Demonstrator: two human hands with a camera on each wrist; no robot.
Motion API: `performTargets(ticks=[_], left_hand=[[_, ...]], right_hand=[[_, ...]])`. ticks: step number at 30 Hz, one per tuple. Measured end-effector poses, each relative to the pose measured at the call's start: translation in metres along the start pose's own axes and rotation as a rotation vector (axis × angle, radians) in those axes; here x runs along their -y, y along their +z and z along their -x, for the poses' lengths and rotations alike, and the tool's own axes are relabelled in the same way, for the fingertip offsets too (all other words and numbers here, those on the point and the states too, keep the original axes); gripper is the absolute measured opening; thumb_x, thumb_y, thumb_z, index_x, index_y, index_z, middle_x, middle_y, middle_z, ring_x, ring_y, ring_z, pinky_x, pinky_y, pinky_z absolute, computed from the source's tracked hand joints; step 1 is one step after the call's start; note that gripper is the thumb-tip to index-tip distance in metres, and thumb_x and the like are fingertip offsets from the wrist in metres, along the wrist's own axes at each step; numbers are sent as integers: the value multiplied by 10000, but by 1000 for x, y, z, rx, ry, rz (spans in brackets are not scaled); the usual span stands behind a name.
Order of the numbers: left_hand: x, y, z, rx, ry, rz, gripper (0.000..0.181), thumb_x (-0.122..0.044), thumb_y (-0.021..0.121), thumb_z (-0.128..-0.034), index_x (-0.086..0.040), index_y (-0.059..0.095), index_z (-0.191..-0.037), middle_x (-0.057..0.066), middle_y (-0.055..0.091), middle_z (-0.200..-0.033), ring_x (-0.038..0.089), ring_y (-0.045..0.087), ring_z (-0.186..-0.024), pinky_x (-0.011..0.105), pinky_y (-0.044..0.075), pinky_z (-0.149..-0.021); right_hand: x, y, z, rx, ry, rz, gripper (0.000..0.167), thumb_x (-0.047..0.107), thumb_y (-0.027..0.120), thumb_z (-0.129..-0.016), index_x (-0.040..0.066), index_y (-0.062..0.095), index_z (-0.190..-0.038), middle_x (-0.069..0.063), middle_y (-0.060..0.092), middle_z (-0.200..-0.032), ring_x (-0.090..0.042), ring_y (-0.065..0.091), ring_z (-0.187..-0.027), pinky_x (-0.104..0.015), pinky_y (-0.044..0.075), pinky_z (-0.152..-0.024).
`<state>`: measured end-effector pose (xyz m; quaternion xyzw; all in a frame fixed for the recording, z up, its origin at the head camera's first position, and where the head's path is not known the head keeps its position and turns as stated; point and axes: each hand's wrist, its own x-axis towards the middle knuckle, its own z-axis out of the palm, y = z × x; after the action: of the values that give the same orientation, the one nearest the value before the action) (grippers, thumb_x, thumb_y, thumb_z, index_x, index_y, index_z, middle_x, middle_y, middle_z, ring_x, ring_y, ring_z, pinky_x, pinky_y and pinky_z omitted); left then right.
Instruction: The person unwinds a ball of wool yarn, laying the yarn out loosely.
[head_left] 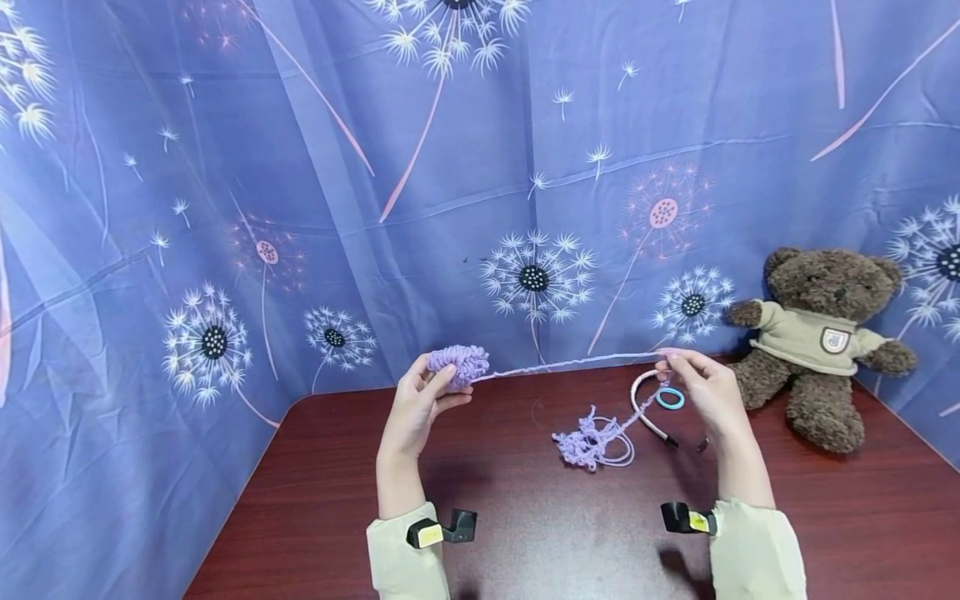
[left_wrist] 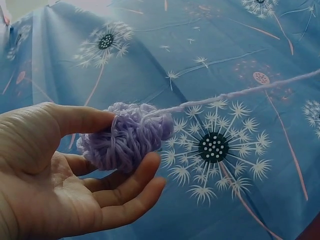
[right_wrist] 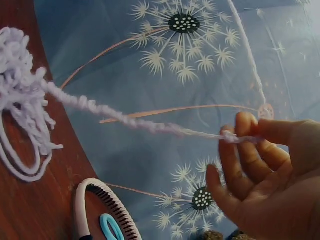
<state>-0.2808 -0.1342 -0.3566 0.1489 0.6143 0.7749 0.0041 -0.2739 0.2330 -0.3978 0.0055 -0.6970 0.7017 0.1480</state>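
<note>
Holding a lavender strand [head_left: 577, 362] nearly straight between two raised hands.

We see the left hand [head_left: 414, 404] gripping the wound yarn bundle [head_left: 459, 365] between thumb and fingers, and the right hand [head_left: 712, 393] pinching the strand with thumb and fingertips. The strand's long axis runs rightward from the bundle, rising slightly to the right hand, so the bundle lies well apart from that hand. Below it, a twisted length [right_wrist: 125, 119] slants down and leftward to a loose tangle [head_left: 577, 450] on the surface [head_left: 525, 542], which we judge nearer the right hand; a white headband [right_wrist: 81, 210] and blue ring [head_left: 670, 407] lie near it.
</note>
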Motion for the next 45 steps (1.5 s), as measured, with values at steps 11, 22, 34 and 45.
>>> performTargets(ticks=[11,22,34,45], left_hand=[[6,21,-5,79,-27,-42,240,-30,487,-980,6,472,-1217,-46,648,-924,130,681,-766,291,596,-760],[12,40,-8,119,-42,-100,278,-38,521,-966,68,482,-1220,-47,620,-943,80,637,-805,277,588,-729],[10,37,-7,69,-33,-130,280,-41,528,-963,50,498,-1226,-41,621,-929,108,636,-759,239,558,-693],[5,19,-5,25,-16,-96,233,-42,529,-964,12,503,-1189,-64,637,-884,123,667,-735,264,575,-723]], right_hand=[[7,46,5,181,-35,292,380,204,581,-981,-70,593,-1245,245,674,-869,99,603,-834,-76,479,-809],[9,123,30,452,-110,233,306,202,590,-964,-11,652,-1175,-173,703,-1049,-26,619,-843,-198,509,-759],[11,130,31,355,13,104,300,165,580,-968,-102,642,-1089,43,678,-759,-10,626,-702,-197,512,-607],[9,86,10,157,85,2,185,210,570,-987,65,685,-1001,175,647,-723,15,623,-731,-181,571,-761]])
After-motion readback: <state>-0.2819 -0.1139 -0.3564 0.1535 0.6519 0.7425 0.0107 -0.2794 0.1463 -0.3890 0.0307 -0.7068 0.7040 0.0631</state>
